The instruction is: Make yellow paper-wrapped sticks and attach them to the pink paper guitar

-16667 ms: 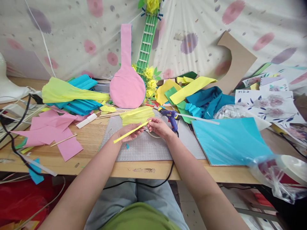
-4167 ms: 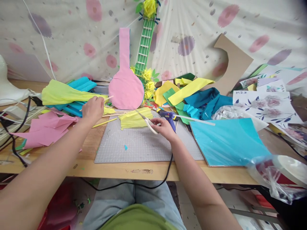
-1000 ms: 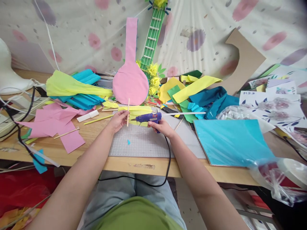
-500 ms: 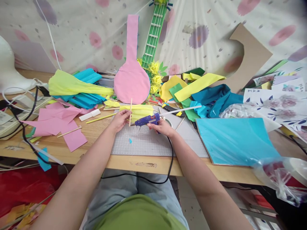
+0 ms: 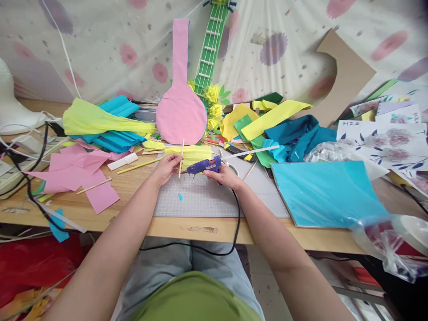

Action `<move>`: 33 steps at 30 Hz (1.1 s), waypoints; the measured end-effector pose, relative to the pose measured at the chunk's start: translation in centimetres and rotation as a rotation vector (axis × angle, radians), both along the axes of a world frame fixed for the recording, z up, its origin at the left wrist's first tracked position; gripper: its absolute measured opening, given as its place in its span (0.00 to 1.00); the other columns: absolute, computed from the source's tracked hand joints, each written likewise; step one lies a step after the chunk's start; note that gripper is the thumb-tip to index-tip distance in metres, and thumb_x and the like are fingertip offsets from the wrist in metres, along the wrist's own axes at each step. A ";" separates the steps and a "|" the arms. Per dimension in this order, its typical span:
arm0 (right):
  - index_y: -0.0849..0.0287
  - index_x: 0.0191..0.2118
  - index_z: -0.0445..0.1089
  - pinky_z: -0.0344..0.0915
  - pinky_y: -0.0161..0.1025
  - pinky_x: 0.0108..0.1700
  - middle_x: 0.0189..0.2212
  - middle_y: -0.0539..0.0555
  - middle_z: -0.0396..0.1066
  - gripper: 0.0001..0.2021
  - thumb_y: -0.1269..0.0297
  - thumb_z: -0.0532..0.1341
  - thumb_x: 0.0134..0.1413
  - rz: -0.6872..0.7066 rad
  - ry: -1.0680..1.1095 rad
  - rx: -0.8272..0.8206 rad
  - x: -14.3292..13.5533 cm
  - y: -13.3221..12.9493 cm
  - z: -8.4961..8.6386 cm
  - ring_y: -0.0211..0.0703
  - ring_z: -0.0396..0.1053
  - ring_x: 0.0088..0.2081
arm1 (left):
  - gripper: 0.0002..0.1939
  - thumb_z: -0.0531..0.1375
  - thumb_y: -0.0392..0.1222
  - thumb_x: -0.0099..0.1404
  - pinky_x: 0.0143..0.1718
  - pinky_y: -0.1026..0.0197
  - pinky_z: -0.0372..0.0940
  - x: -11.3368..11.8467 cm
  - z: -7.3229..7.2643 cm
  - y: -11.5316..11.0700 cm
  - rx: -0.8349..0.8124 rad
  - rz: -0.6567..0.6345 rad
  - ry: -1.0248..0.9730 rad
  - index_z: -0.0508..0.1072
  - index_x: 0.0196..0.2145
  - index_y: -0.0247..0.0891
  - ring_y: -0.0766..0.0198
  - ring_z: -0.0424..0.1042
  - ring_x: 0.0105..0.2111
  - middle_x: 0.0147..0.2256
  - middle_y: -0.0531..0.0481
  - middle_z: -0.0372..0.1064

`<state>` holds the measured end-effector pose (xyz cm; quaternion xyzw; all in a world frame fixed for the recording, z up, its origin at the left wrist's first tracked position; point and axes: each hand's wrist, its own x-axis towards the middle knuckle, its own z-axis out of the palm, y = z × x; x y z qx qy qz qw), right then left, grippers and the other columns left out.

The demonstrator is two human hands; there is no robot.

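Observation:
Between the fingers of my left hand (image 5: 169, 168) is a thin wooden stick (image 5: 181, 157), held nearly upright over the cutting mat (image 5: 194, 205). My right hand (image 5: 224, 174) is wrapped round a purple hot glue gun (image 5: 203, 166). A long white glue stick (image 5: 252, 152) juts from its back, and its nozzle points left at the lower part of the wooden stick. Whether the nozzle touches the wood I cannot tell. Yellow crepe paper (image 5: 189, 154) lies just behind both hands. Beyond it stands a pink banjo-shaped piece (image 5: 181, 113).
Pink paper scraps (image 5: 72, 167) and a power strip (image 5: 40, 149) lie to the left. A blue sheet (image 5: 327, 191) covers the right side. Behind it sits crumpled teal paper (image 5: 301, 136). The gun's black cord (image 5: 238, 218) hangs over the table edge. A green stringed neck (image 5: 209, 49) leans at the back.
The wooden stick has tilted slightly, its lower end shifting left. The glue gun stays close beside it. The whole view has shifted a little.

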<state>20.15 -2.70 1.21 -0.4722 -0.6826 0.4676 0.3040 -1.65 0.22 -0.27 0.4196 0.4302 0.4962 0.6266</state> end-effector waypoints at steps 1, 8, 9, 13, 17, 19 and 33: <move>0.59 0.24 0.65 0.55 0.31 0.16 0.17 0.48 0.63 0.20 0.44 0.60 0.38 -0.005 -0.003 0.002 0.0 0.1 -0.1 0.30 0.54 0.15 | 0.13 0.65 0.44 0.46 0.14 0.72 0.55 0.0 0.0 0.0 0.000 -0.006 0.007 0.68 0.24 0.34 0.74 0.60 0.16 0.18 0.55 0.61; 0.58 0.27 0.65 0.54 0.32 0.17 0.17 0.48 0.63 0.20 0.44 0.59 0.39 -0.037 0.017 0.023 0.1 0.4 -0.5 0.30 0.54 0.15 | 0.13 0.66 0.45 0.45 0.14 0.72 0.54 0.2 0.1 -0.3 0.000 -0.039 0.038 0.68 0.23 0.34 0.74 0.59 0.16 0.19 0.55 0.62; 0.58 0.26 0.65 0.54 0.31 0.17 0.18 0.48 0.63 0.20 0.44 0.59 0.39 -0.040 0.021 0.026 0.1 0.4 -0.5 0.30 0.54 0.15 | 0.13 0.66 0.45 0.45 0.14 0.71 0.54 0.2 0.1 -0.3 -0.003 -0.040 0.039 0.68 0.23 0.34 0.74 0.59 0.16 0.19 0.55 0.62; 0.58 0.26 0.65 0.54 0.31 0.17 0.18 0.48 0.63 0.20 0.44 0.60 0.39 -0.065 0.026 0.028 0.2 0.5 -0.5 0.30 0.54 0.16 | 0.13 0.66 0.45 0.44 0.14 0.71 0.53 0.2 0.2 -0.4 -0.017 -0.065 0.036 0.69 0.24 0.34 0.75 0.57 0.16 0.19 0.56 0.61; 0.58 0.25 0.64 0.54 0.32 0.17 0.19 0.49 0.64 0.20 0.43 0.59 0.40 -0.092 0.020 0.032 0.3 0.7 -0.7 0.30 0.54 0.16 | 0.13 0.66 0.44 0.45 0.14 0.71 0.53 0.0 0.1 -0.3 -0.025 -0.102 0.033 0.68 0.23 0.35 0.75 0.57 0.16 0.18 0.56 0.60; 0.58 0.24 0.64 0.55 0.32 0.17 0.19 0.49 0.64 0.20 0.43 0.59 0.40 -0.104 0.018 0.031 0.4 0.8 -0.9 0.31 0.55 0.16 | 0.12 0.66 0.44 0.45 0.15 0.71 0.53 -0.1 0.0 -0.2 -0.029 -0.121 0.031 0.68 0.23 0.35 0.75 0.57 0.16 0.19 0.56 0.60; 0.59 0.22 0.61 0.54 0.32 0.17 0.15 0.47 0.60 0.22 0.42 0.58 0.40 -0.163 -0.010 0.059 1.0 1.2 -1.4 0.30 0.55 0.14 | 0.14 0.65 0.44 0.46 0.15 0.72 0.52 -0.3 0.1 -0.4 -0.059 -0.214 0.030 0.63 0.22 0.34 0.76 0.57 0.16 0.18 0.57 0.59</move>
